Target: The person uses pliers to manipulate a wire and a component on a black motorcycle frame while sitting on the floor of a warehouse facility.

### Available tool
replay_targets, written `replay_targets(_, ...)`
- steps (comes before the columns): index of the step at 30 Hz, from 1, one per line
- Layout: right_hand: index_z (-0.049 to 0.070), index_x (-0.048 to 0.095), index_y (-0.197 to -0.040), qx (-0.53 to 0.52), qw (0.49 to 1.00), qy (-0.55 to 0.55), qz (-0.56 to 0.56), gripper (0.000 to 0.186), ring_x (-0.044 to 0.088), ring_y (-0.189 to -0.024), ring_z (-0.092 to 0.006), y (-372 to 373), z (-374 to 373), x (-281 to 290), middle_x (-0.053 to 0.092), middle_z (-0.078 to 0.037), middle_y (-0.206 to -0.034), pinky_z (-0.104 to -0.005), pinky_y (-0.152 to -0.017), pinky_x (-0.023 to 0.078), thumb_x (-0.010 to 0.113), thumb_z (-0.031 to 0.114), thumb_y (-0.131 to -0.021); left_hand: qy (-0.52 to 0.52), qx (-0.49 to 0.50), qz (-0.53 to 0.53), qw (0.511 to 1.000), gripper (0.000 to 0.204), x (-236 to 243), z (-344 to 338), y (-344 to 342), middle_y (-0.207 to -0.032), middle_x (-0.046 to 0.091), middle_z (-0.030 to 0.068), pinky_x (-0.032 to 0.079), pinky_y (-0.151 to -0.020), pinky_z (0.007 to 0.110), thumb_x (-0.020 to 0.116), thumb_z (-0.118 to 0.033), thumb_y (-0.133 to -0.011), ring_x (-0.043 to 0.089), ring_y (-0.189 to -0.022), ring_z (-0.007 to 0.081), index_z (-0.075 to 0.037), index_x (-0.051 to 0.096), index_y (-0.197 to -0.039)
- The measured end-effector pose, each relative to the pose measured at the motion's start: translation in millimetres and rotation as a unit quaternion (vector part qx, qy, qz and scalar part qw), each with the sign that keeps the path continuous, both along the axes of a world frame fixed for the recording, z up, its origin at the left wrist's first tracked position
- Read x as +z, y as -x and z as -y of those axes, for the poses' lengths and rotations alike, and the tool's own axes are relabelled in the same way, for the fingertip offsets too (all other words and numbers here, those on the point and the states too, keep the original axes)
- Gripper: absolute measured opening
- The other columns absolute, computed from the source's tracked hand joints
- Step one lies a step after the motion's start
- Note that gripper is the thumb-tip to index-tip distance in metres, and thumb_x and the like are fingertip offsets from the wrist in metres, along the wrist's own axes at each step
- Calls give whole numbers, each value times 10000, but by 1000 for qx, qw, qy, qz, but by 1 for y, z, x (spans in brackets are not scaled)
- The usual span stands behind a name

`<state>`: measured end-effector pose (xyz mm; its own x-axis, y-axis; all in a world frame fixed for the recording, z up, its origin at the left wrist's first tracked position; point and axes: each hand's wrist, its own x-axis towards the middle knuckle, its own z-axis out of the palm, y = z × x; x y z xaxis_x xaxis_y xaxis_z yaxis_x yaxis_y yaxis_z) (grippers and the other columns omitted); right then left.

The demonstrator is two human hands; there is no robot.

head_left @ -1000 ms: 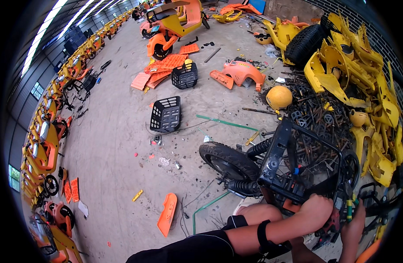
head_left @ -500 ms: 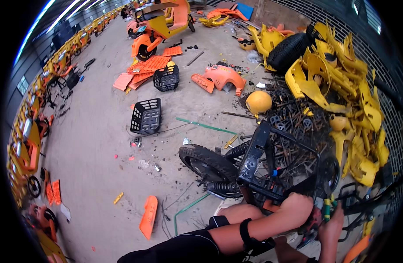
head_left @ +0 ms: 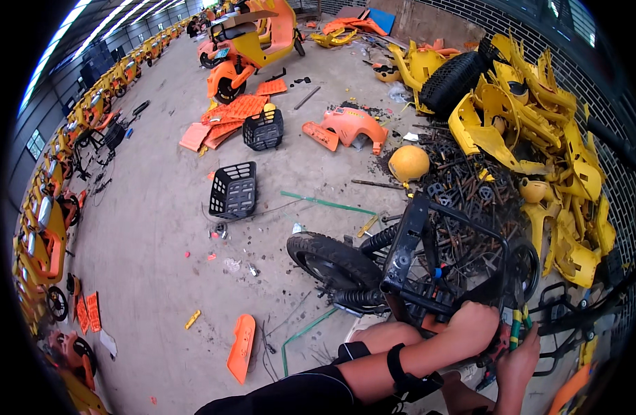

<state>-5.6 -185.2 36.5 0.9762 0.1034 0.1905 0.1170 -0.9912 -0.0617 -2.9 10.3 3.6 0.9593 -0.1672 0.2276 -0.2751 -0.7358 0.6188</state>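
Note:
A stripped scooter frame [head_left: 402, 257] of black metal lies on its side before me, its rear wheel [head_left: 326, 261] out to the left. My left hand [head_left: 474, 328] is closed in a fist against the frame's lower part; what its fingers grip is hidden. Beside it, my right hand [head_left: 520, 361] is closed at a green-and-yellow banded piece [head_left: 516, 328]. A red part [head_left: 499, 342], too covered to name, shows between the two hands. Around my left forearm runs a black strap [head_left: 395, 364].
Behind the frame spreads a heap of rusty metal parts [head_left: 463, 207], with piled yellow body panels [head_left: 501, 131] along the wall. A yellow helmet-like dome [head_left: 408, 163], black baskets [head_left: 233, 189], orange panels [head_left: 242, 348] and green strapping [head_left: 328, 202] lie about the floor. Scooters line the left.
The whole view has shifted slightly, so floor items sit a little lower and further right. Both hands keep their places at the frame.

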Motion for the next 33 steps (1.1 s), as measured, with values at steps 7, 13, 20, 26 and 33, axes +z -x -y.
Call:
replay_targets(7,-23,471,-1464,199,979,13,33,754,536,-1239,-479,-76,61,-3,589,-268,-1297,-497,-1085,424,746,14,-763,-3,10,-14,1000,292,-1,3,1,-825,731,163,567,-664,402,732,-220,-775,739,-756,309,21,660,-923)
replay_targets(13,52,543,-1360,348,937,35,20,777,558,-1184,-448,-171,56,21,629,-193,-1212,-465,-1015,469,635,-119,-608,-20,29,27,999,275,-3,2,2,-825,731,160,565,-656,401,687,-186,-799,736,-744,305,38,659,-955)
replay_targets(20,-7,522,-1417,227,973,-23,32,701,562,-1216,-458,-105,55,-3,607,-239,-1281,-466,-1044,454,717,-33,-744,-18,7,1,1000,286,0,-3,0,-805,725,159,560,-638,395,664,-170,-811,730,-727,299,59,660,-981)
replay_targets(26,-46,374,-1534,23,998,-35,42,883,528,-1242,-517,10,17,-17,577,-310,-1301,-514,-1076,422,699,-86,-714,-19,24,43,999,175,4,3,4,-758,715,144,556,-615,397,661,-166,-800,724,-687,290,-3,643,-864)
replay_targets(33,-5,500,-1456,224,974,2,22,721,588,-1190,-454,-74,21,18,628,-238,-1292,-487,-1015,475,787,83,-800,-12,48,19,999,148,9,-20,13,-723,693,135,560,-591,402,668,-177,-790,713,-657,290,-36,631,-814)
